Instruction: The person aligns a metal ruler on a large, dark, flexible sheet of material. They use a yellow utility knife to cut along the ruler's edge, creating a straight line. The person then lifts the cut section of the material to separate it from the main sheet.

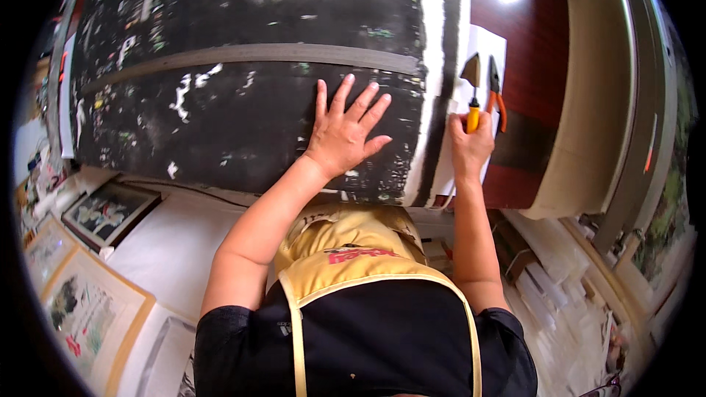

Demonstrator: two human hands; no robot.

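My left hand (pixel 344 129) lies flat with fingers spread on a black, worn work surface (pixel 257 110) marked with white patches. Nothing is held in it. At the right, my right hand (pixel 471 148) has its fingers closed round the yellow handle of a small trowel-shaped tool (pixel 473 95). The tool's pointed dark head is directed away from me. Just right of it, a pair of pliers (pixel 496 92) with orange handles rests partly on a sheet of white paper (pixel 485 40).
A long grey strip (pixel 287 53) crosses the black surface beyond my left hand. To the right are a dark red glossy tabletop (pixel 533 37) and a cream-coloured covering (pixel 592 103). Framed pictures (pixel 112 213) stand at the lower left. Papers and clutter (pixel 551 294) fill the lower right.
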